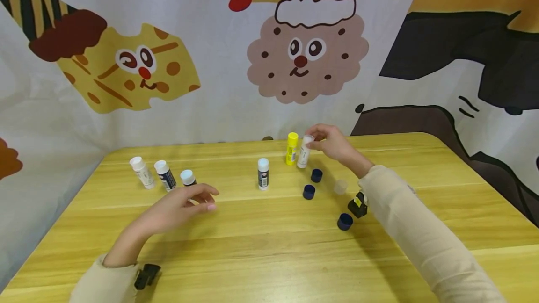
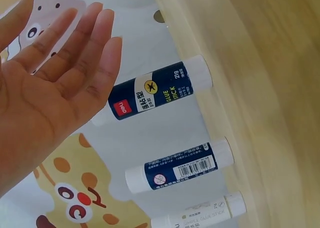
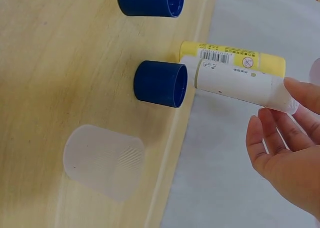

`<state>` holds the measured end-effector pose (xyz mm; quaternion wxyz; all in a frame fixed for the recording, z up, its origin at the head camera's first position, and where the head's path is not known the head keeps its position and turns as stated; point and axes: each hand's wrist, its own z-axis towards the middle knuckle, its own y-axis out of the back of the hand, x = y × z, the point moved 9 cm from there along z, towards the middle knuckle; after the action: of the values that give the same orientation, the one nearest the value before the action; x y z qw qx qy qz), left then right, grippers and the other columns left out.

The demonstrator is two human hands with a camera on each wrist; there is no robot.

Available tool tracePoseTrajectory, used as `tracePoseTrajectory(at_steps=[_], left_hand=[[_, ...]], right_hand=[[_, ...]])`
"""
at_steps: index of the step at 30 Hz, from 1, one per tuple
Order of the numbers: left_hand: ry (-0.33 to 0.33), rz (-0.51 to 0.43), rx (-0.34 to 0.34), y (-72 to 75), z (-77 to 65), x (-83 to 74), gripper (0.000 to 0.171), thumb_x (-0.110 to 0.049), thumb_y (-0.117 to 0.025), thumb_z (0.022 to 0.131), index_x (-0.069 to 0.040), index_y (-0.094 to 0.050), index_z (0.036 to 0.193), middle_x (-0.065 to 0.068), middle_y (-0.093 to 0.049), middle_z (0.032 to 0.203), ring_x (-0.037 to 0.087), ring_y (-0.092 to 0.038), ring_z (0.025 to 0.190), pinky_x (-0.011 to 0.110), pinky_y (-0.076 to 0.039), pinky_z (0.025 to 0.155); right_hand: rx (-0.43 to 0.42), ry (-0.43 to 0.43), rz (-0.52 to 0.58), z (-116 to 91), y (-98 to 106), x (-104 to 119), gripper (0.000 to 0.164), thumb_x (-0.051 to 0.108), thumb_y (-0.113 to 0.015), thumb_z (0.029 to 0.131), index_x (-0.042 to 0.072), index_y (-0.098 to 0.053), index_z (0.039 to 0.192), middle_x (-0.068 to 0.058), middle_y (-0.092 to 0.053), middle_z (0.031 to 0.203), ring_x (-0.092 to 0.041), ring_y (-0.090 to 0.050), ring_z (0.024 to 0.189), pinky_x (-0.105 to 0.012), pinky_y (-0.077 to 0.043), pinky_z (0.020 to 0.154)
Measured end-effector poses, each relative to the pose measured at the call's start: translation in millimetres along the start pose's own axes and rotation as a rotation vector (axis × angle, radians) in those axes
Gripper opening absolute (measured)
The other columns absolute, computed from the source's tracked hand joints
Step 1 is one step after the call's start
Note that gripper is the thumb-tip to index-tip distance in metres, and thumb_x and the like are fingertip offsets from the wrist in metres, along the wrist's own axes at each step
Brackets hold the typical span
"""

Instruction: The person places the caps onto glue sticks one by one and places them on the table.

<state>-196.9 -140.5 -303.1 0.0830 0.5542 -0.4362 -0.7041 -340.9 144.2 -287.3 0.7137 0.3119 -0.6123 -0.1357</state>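
My right hand pinches the translucent top end of an upright white glue stick between thumb and fingertips. A yellow glue stick stands just left of it. The left hand hangs over the table with relaxed fingers, holding nothing; its palm and spread fingers show in the left wrist view. Near that hand stand a dark blue glue stick with a white top, another blue one and a white one. One more blue glue stick stands mid-table.
In front of the right hand lie two dark blue caps and a translucent cap. A third blue cap is closer to me, beside the right sleeve. Behind the wooden table hangs a printed curtain.
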Motion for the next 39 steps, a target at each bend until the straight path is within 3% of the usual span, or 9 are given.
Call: tracePoseTrajectory(at_steps=[9,18,25,34,39], left_hand=[[-0.016,-0.011,0.037,2.0,-5.2,-0.9,0.037,-0.03,-0.053,0.093,-0.002,-0.055,0.117,-0.002,-0.059,0.095,0.018,-0.056,0.093,0.034,-0.047,0.076],[-0.013,0.007,0.082,9.4,-14.2,2.5,0.038,-0.031,-0.053,0.092,-0.002,-0.055,0.116,-0.004,-0.061,0.096,0.013,-0.056,0.091,0.032,-0.046,0.077],[0.012,-0.047,0.118,15.2,-20.1,8.3,0.04,-0.028,-0.052,0.094,0.0,-0.052,0.122,0.003,-0.061,0.103,0.016,-0.056,0.094,0.029,-0.046,0.074],[0.056,-0.079,0.102,31.1,-31.1,24.1,0.037,-0.025,-0.051,0.094,0.0,-0.051,0.122,0.009,-0.06,0.106,0.012,-0.056,0.095,0.028,-0.048,0.073],[0.103,-0.017,0.029,45.2,-34.8,33.6,0.035,-0.028,-0.052,0.094,-0.003,-0.053,0.12,0.006,-0.059,0.107,0.016,-0.056,0.096,0.03,-0.047,0.076]], right_hand=[[-0.006,-0.028,-0.01,3,0,-4,0.029,0.004,-0.06,0.088,-0.001,-0.056,0.115,-0.015,-0.054,0.102,-0.026,-0.049,0.09,-0.038,-0.044,0.076],[-0.019,-0.038,-0.025,7,0,-6,0.027,0.003,-0.06,0.088,0.0,-0.056,0.114,-0.016,-0.055,0.104,-0.027,-0.05,0.091,-0.045,-0.044,0.081],[-0.021,-0.039,-0.009,9,-1,-7,0.028,0.002,-0.06,0.087,0.0,-0.056,0.114,-0.016,-0.055,0.105,-0.027,-0.05,0.092,-0.042,-0.045,0.08],[-0.022,-0.029,-0.009,10,-3,-11,0.026,0.002,-0.06,0.087,0.0,-0.057,0.113,-0.016,-0.055,0.105,-0.027,-0.051,0.092,-0.041,-0.045,0.079],[-0.026,-0.035,-0.009,11,-3,-12,0.028,0.002,-0.059,0.088,0.0,-0.056,0.116,-0.016,-0.055,0.106,-0.027,-0.051,0.093,-0.044,-0.045,0.082]])
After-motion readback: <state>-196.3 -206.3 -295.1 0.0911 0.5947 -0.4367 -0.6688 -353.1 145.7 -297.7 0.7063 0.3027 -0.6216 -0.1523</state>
